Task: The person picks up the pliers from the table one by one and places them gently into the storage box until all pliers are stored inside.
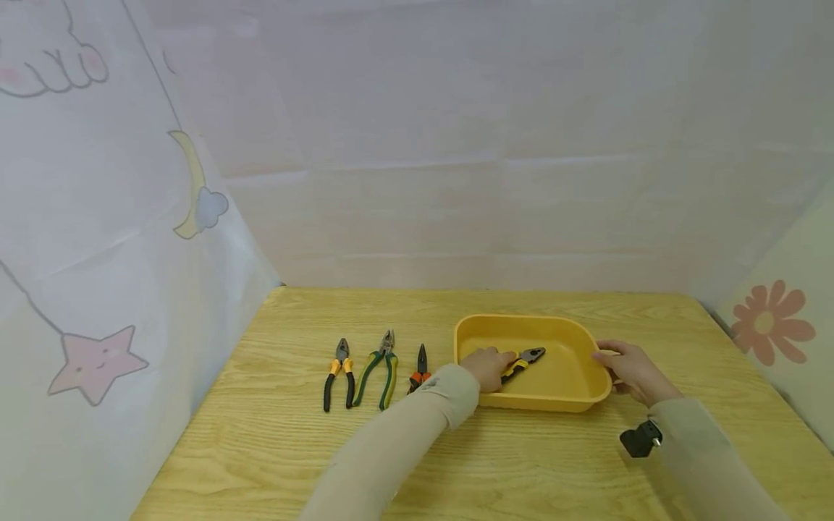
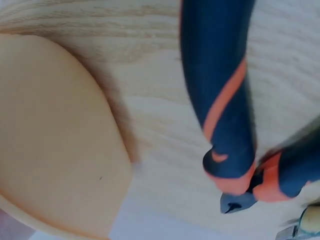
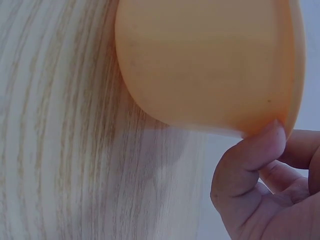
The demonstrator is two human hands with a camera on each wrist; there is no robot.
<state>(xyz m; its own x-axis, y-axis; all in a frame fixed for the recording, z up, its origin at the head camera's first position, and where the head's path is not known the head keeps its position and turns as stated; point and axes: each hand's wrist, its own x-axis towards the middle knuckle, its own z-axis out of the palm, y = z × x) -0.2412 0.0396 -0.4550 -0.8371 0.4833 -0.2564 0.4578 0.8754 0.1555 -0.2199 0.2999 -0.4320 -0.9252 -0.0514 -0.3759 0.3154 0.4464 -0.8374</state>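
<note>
A shallow yellow plastic tray sits on the table. My left hand reaches over its near left side and grips combination pliers with black-and-yellow handles, their metal head pointing right inside the tray. Part of those handles is hidden under the fingers. My right hand pinches the tray's right end; in the right wrist view the thumb lies against the tray wall. The left wrist view shows black-and-orange long-nose pliers beside the tray, apart from the left hand.
Left of the tray lie pliers with black-and-orange grips, pliers with green-and-yellow grips and the long-nose pliers, partly behind the left sleeve. A printed cloth hangs behind the wooden table.
</note>
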